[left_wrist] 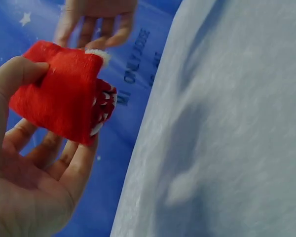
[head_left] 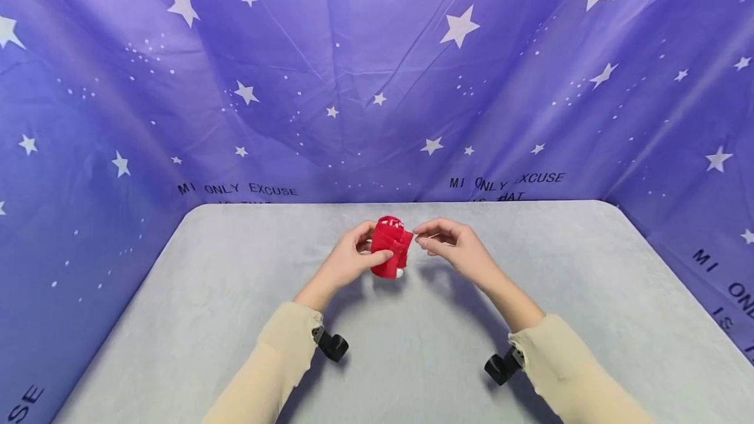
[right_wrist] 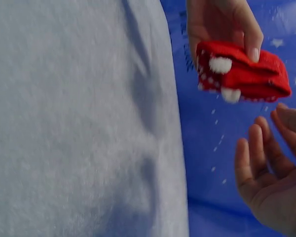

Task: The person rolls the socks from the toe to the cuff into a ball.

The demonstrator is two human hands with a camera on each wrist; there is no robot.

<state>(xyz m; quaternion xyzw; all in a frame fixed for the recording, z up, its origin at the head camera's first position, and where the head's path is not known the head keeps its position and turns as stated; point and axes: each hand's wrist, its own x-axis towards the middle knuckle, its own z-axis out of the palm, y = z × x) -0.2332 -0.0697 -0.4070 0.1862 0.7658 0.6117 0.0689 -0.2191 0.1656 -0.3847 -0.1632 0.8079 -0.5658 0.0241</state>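
Left of the folded red sock (head_left: 391, 247): a cream sleeve (head_left: 277, 358) with a small black wrist camera mount (head_left: 332, 344) under the cuff, then the left hand (head_left: 347, 260). Grasping the sock, thumb (left_wrist: 15, 74) pressed on its near face, the other fingers (left_wrist: 64, 158) curled behind it. Raised above the grey table (head_left: 235, 293) and not touching it, at the middle of the far half of the tabletop.

The sock itself: bundled into a short thick roll, red with white dots and two small white pompoms (right_wrist: 220, 64) showing on its end in the right wrist view. A white trim edge (left_wrist: 97, 53) visible along one side in the left wrist view.

Right of the sock: the right hand (head_left: 453, 247), just beside the sock, fingers (right_wrist: 254, 158) loosely bent and spread, holding nothing. In the right wrist view, a clear gap between those fingertips and the sock, so released. Farther right, the second cream sleeve (head_left: 577, 371) with its own black mount (head_left: 501, 366).

Behind the sock: a purple starred backdrop (head_left: 377, 70) with printed black lettering, enclosing the table on three sides.
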